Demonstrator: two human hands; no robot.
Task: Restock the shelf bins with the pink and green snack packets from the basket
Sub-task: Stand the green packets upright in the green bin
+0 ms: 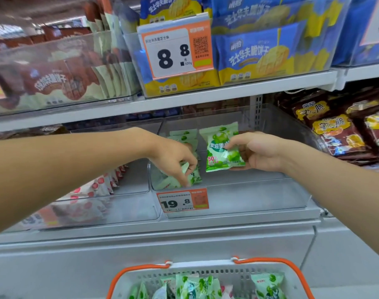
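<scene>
My right hand (257, 151) grips a green snack packet (221, 147) upright above the middle of the clear shelf bin (259, 197). My left hand (175, 157) reaches into the same bin's left end, fingers pointing down and pinching the top of a row of green packets (184, 179) standing there. To the left, a second clear bin (132, 203) holds pink packets (98, 188). The white basket (210, 268) with orange handles sits at the bottom of the view, holding several green packets (193, 287) and a little pink one.
A price tag reading 19.8 (182, 200) hangs on the bin's front. The shelf above (184, 98) carries blue-yellow biscuit bags (257, 55) with an 8.8 tag (175, 50) and brown bags at left. Dark red snack bags (339, 128) are stacked to the right.
</scene>
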